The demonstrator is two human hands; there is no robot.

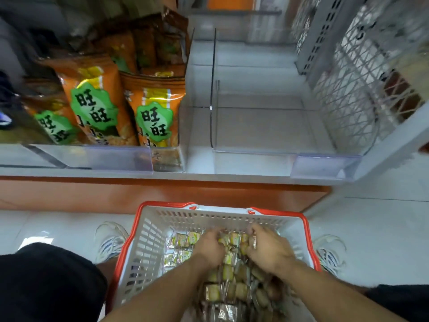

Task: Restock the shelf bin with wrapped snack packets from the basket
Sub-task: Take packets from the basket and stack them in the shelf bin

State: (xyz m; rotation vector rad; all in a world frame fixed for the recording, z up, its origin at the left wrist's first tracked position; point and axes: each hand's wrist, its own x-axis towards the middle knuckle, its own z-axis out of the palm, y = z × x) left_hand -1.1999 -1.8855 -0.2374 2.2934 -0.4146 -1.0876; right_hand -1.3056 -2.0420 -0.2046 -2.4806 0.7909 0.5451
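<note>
A white basket with a red rim [148, 231] stands on the floor between my feet, filled with several small wrapped snack packets [183, 240]. Both hands are down inside it. My left hand [210, 248] curls over a cluster of packets, fingers closed around them. My right hand [270, 249] does the same just to the right, with packets showing between the two hands. Above, on the shelf, a clear plastic bin [267, 126] stands with nothing in it.
Orange snack bags [153, 117] fill the shelf section left of the clear bin, behind a clear front lip. A grey mesh rack [348, 84] rises at the right. The orange shelf base [162, 194] runs just beyond the basket. My sneakers flank the basket.
</note>
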